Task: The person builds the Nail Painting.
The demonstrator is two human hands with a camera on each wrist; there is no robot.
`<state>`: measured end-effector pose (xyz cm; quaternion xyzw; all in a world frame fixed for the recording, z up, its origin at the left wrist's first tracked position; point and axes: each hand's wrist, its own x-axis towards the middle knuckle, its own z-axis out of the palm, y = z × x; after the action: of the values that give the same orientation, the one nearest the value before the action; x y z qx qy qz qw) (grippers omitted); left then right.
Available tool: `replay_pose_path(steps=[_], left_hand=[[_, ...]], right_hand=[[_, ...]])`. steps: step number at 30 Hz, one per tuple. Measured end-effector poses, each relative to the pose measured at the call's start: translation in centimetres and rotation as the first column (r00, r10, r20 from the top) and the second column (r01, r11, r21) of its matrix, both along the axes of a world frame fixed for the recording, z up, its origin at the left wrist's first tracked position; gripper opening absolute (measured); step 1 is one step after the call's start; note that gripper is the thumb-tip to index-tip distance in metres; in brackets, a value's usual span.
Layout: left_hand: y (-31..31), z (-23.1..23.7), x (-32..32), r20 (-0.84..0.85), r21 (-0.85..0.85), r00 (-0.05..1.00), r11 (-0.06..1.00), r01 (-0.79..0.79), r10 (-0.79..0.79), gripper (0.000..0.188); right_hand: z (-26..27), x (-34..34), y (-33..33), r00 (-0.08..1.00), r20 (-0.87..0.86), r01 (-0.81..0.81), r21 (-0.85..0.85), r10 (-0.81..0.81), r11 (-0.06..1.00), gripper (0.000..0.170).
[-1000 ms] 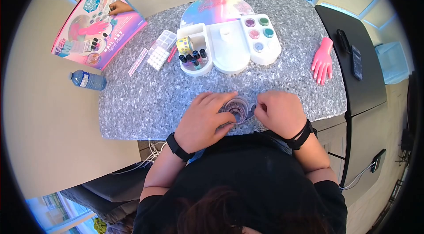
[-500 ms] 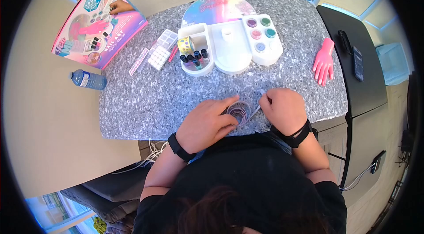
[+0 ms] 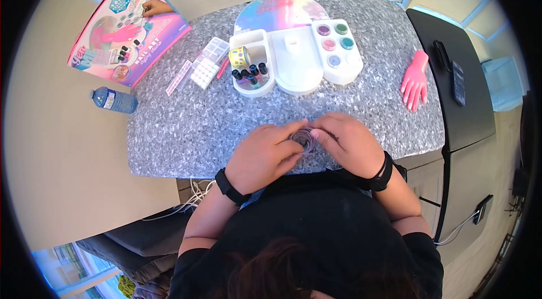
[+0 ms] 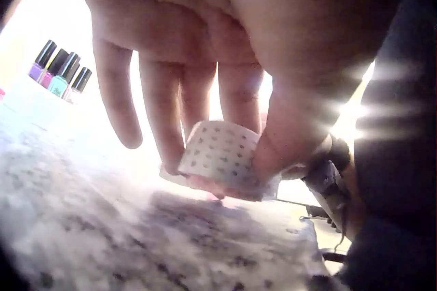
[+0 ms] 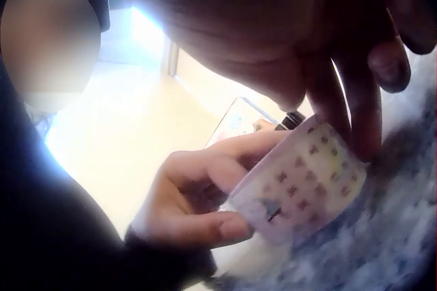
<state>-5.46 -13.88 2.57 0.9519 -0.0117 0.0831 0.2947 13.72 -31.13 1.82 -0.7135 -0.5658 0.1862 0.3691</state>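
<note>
Head view gave me the best look at this one. The left hand (image 3: 259,155) was clamped round the coiled strip (image 5: 300,185), thumb on the near side and fingers curled along the far side, while the right hand (image 3: 351,144) pinched its far right rim between thumb and index finger. So the coiled strip sat right between both sets of fingertips, and the two index fingertips pretty much met behind it. Both wrist cams showed me rows of little dark marks on its pale outer face, but I honestly couldn't tell if its lower edge touched the stone tabletop (image 3: 186,135).

Room-wise, the tabletop's near edge ran just behind the left thumb, so that was the tight side. Ahead of the fingers I had a decent stretch of speckled stone before the white tray (image 3: 296,76), with nail polish bottles (image 4: 58,86) in its left part. Right of the fingers, well apart, lay a pink model hand (image 3: 415,82), near the right edge. Way left was a water bottle (image 3: 116,100), by the left edge.

Compared with half a second earlier: the right fingers had been further right, pulling out a tail of strip. They'd since come in against the coil, and its rings looked tighter. Left hand barely budged.
</note>
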Motion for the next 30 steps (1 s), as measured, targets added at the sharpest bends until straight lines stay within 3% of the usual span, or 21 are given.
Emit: replay_pose_path(steps=[3, 5, 8, 11, 13, 15, 19, 21, 23, 25, 29, 30], left_hand=[[0.4, 0.4, -0.1, 0.079, 0.024, 0.990, 0.993, -0.118, 0.116, 0.016], [0.8, 1.3, 0.3, 0.257, 0.191, 0.960, 0.968, -0.165, 0.113, 0.018], [1.0, 1.8, 0.5, 0.339, 0.316, 0.926, 0.907, -0.277, 0.164, 0.022], [1.8, 2.7, 0.9, 0.367, 0.369, 0.906, 0.861, -0.350, 0.211, 0.025], [2.7, 3.9, 1.1, 0.385, 0.354, 0.892, 0.855, -0.379, 0.236, 0.025], [4.1, 4.9, 1.4, 0.399, 0.339, 0.880, 0.850, -0.404, 0.259, 0.026], [8.1, 5.9, 2.8, 0.467, 0.141, 0.798, 0.859, -0.492, 0.381, 0.028], [9.8, 6.3, 4.0, 0.402, -0.037, 0.799, 0.880, -0.473, 0.447, 0.029], [10.5, 6.4, 4.8, 0.356, -0.046, 0.822, 0.887, -0.459, 0.444, 0.031], [10.7, 5.1, 5.6, 0.427, 0.124, 0.800, 0.849, -0.513, 0.421, 0.036], [10.9, 3.6, 5.9, 0.455, 0.045, 0.762, 0.843, -0.536, 0.460, 0.036], [10.7, 3.2, 5.7, 0.435, 0.024, 0.765, 0.843, -0.538, 0.476, 0.033]], right_hand=[[0.8, -0.3, 0.4, 0.997, -0.072, -0.002, 0.127, 0.011, 0.992, 0.028], [1.4, -0.3, 0.9, 0.894, -0.445, -0.032, 0.061, 0.056, 0.998, 0.033], [2.2, 0.3, 2.5, 0.841, -0.540, -0.017, 0.040, 0.036, 0.999, 0.039], [2.6, 1.7, 4.7, 0.869, -0.482, -0.056, 0.118, 0.107, 0.991, 0.039], [3.9, 3.0, 6.2, 0.922, -0.375, -0.067, 0.084, 0.094, 0.994, 0.038], [4.9, 4.3, 8.4, 0.962, -0.245, -0.078, 0.178, 0.122, 0.981, 0.036], [5.7, 6.9, 12.9, 0.983, -0.166, -0.045, 0.173, 0.074, 0.984, 0.036], [6.5, 7.1, 14.6, 0.982, -0.186, -0.019, 0.120, 0.041, 0.993, 0.037], [6.8, 7.4, 16.1, 0.975, -0.219, -0.011, 0.073, 0.027, 0.997, 0.033], [6.1, 7.5, 17.3, 0.975, -0.217, -0.023, 0.093, 0.043, 0.995, 0.036], [6.5, 5.6, 16.9, 0.979, -0.204, 0.011, 0.072, 0.004, 0.997, 0.051], [6.6, 5.0, 16.8, 0.963, -0.269, -0.004, 0.095, 0.029, 0.995, 0.053]])
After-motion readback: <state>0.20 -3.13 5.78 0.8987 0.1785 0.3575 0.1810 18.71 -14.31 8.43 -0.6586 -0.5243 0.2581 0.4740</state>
